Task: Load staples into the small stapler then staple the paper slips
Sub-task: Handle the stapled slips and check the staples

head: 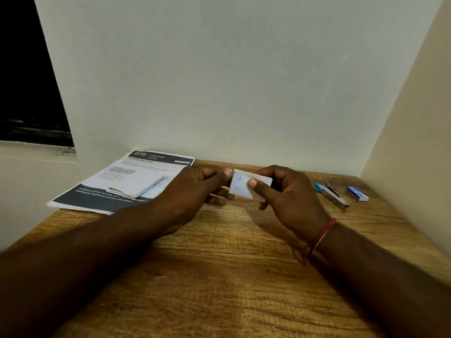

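Both hands hold a small white stack of paper slips (240,185) above the middle of the wooden table (219,276). Two or three short staple marks show on its face. My left hand (195,189) pinches its left edge. My right hand (285,191) grips the right side, thumb pressed on the front. The small stapler (332,193), blue at its far end with a metal body, lies hinged open on the table to the right of my right hand. A small blue and white staple box (357,193) lies just beyond it.
A printed sheet (117,189) with dark bands lies at the back left, with a folded stack of papers (139,189) on it. A wall stands close behind the table and another on the right. A dark window sits at the upper left.
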